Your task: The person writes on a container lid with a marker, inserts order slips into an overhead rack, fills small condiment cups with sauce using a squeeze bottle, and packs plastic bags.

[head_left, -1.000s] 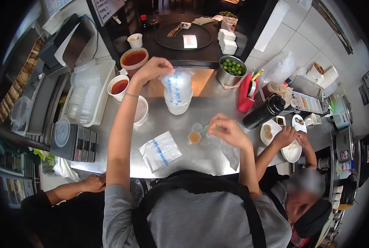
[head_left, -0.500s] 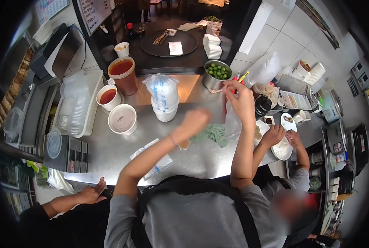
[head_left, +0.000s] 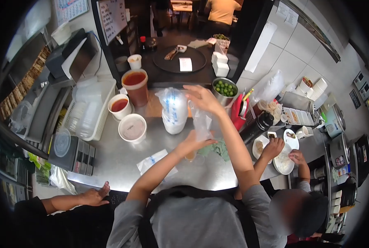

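Observation:
In front of me hangs a clear plastic bag (head_left: 201,123) over the counter. My right hand (head_left: 205,99) holds it from above, closed at its upper end. Lower down, my left hand (head_left: 195,141) is closed around the bag's bottom end. Just left of the bag stands a stack of white cups in a plastic sleeve (head_left: 174,113). Beneath my left hand is a small clear cup with brownish contents (head_left: 190,156), partly hidden. A green cloth (head_left: 216,150) lies crumpled beside it. A flat plastic packet with blue print (head_left: 153,162) rests nearer the counter edge.
At left are a tub of red sauce (head_left: 136,89), a lidded white tub (head_left: 132,127) and a basket of plastic containers (head_left: 99,126). A pot of green limes (head_left: 224,89) stands behind. Right, a co-worker's hands (head_left: 274,147) work over plates; another person's hand (head_left: 95,195) is lower left.
My right hand has moved left with the plastic bag, beside the sleeved cups. My left hand has come to the bag's lower end. The whole view has shifted slightly.

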A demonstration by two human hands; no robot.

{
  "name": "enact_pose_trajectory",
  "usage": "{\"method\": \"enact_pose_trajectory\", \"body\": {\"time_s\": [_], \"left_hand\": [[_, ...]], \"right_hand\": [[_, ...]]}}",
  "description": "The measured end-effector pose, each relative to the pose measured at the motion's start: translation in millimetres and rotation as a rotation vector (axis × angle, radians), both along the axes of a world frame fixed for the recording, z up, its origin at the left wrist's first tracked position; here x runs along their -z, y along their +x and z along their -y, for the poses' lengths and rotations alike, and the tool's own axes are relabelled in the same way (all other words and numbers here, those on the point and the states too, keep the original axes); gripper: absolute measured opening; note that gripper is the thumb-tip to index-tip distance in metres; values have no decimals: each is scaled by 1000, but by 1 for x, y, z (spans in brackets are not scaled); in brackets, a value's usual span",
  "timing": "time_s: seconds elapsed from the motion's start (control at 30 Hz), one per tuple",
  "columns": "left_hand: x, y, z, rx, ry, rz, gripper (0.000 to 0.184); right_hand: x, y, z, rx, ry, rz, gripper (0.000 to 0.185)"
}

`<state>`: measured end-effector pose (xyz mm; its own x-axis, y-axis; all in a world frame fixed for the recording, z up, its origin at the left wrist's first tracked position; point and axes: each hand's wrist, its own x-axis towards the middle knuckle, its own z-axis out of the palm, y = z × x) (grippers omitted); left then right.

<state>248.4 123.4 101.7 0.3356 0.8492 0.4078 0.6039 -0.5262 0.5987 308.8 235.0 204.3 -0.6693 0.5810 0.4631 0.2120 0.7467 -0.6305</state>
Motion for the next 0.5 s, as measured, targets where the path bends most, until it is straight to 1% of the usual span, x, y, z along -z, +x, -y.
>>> {"method": "enact_pose_trajectory", "body": {"time_s": [0.07, 0.1, 0.13, 0.2, 0.23, 0.27, 0.3, 0.33, 0.37, 0.4, 0.43, 0.47, 0.5], "left_hand": [[-49, -45, 25, -272, 146, 258, 21], [-80, -73, 31, -436, 204, 368, 16], [-102, -98, 26, -663, 296, 400, 16], [-121, -133, 2, -726, 546, 76, 13], [-111, -148, -11, -742, 541, 81, 13], [-91, -164, -31, -582, 361, 78, 11], [-85, -177, -44, -419, 188, 70, 10], [-98, -180, -46, -430, 199, 62, 10], [-113, -176, -47, -435, 234, 102, 6], [-127, -172, -49, -435, 266, 145, 4], [-139, -173, -57, -448, 404, 206, 5], [-155, -171, -57, -459, 563, 154, 3], [-170, -167, -60, -380, 498, 363, 5]], "right_hand": [[9, -2, -21, 30, -94, -27, 38], [14, 1, -30, 85, -79, -47, 37], [9, 3, -32, 80, -78, -47, 37], [-1, 8, -29, 64, -337, -93, 36], [-8, 10, -27, 52, -401, -90, 34], [-15, 14, -24, 36, -395, -82, 34], [-22, 20, -22, 20, -407, -53, 33], [-27, 25, -21, 8, -419, -31, 31], [-24, 28, -27, -53, -371, -71, 29], [-19, 28, -34, -55, -366, -76, 29], [-14, 29, -40, -68, -297, -48, 29], [-18, 31, -38, -76, -230, -18, 29], [-19, 30, -35, -32, -208, 93, 36]]}}
